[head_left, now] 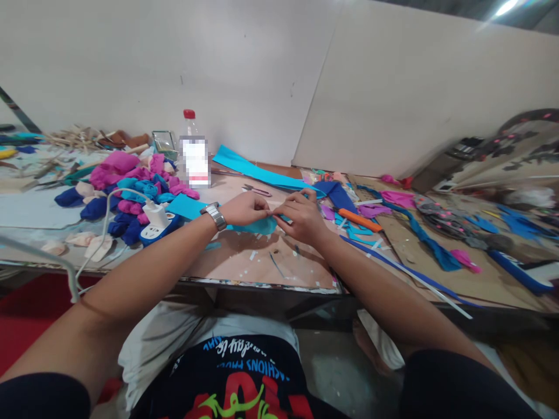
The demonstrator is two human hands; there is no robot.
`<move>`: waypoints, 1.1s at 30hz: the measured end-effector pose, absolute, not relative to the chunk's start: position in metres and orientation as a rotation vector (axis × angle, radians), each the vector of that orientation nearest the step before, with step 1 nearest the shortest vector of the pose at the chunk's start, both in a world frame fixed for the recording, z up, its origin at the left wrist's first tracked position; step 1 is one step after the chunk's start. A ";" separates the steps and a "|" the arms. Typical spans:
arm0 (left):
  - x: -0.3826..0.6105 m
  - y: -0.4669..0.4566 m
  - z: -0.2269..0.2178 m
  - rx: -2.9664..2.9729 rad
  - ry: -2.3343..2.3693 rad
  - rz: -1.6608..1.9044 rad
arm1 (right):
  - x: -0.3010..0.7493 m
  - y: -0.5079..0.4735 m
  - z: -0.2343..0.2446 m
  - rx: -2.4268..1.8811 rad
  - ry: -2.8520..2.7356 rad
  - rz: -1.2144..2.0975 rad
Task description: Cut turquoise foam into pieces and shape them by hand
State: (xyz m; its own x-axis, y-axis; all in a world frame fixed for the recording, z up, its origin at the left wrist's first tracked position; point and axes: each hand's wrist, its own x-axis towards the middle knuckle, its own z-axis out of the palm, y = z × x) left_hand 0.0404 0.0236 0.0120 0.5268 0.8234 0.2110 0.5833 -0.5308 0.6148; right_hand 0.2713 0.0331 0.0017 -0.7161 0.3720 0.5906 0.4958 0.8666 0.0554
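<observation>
Both my hands meet over a light blue felt piece (257, 227) on the brown work board (262, 262). My left hand (247, 208), with a metal watch on the wrist, is closed in a pinch on the felt's upper edge. My right hand (301, 216) is closed too, its fingertips pinching the same felt where the two hands touch. A long light blue felt strip (253, 169) runs behind my hands.
A clear bottle with a red cap (193, 148) stands behind left. A heap of pink, blue and cream felt pieces (126, 186) and a white power strip (157, 224) lie left. An orange-handled cutter (360, 221), blue strips and scraps cover the right.
</observation>
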 end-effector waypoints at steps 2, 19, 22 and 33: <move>0.041 0.024 0.012 2.292 1.136 0.684 | 0.270 0.032 0.002 -0.624 -2.449 -0.290; 0.045 0.016 0.016 2.571 1.123 0.749 | 0.266 0.035 -0.001 -0.699 -2.328 -0.109; 0.046 0.014 0.015 2.688 1.176 0.718 | 0.267 0.038 -0.003 -0.693 -2.330 -0.065; 0.045 0.015 0.012 2.892 1.205 0.626 | 0.270 0.043 -0.005 -0.652 -2.377 0.109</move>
